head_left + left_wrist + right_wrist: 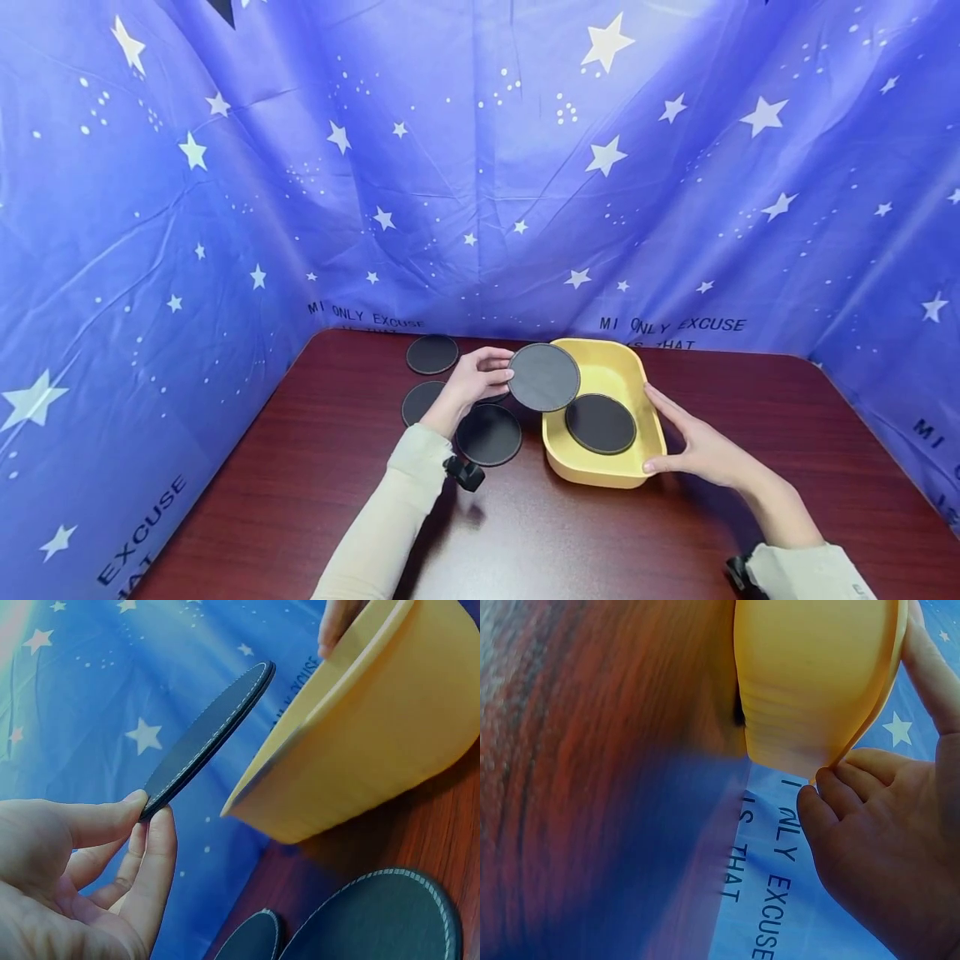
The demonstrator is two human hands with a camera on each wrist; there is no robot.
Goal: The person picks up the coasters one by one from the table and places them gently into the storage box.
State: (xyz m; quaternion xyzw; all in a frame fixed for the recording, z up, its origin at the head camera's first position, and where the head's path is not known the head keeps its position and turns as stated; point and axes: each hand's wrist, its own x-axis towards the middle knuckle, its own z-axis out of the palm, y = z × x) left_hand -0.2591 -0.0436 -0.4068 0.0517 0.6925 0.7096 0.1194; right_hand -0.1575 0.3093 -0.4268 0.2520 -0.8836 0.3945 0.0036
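"Which hand has the raised disc (543, 377)?"

"The left hand (472, 379). Thumb and fingertips pinch it by one edge, so nearly all of it juts out to the right of the fingers, towards the yellow tray (600, 477)."

"Does it touch the tray?"

"No. The head view makes it overlap the left rim, but the left wrist view shows clear space between the two. It's beside that rim — tilted, its free edge higher than the pinched one."

"Any long axis to mind?"

"It's round, so none. What counts is the lean of its face and that the open side of the tray lies just past its free edge."

"And the right hand (708, 450)?"

"Across the tray, well away from the raised disc. It holds the right side, thumb and fingers spread apart along the rim."

"What's in the tray?"

"One dark disc (602, 423), nearer the front of the floor; the back part shows bare yellow."

"The rest?"

"On the table (487, 550), left of the tray — a front disc (489, 435), a back disc (432, 355), a side disc (418, 402) partly behind the left arm, and another mostly hidden by the left hand."
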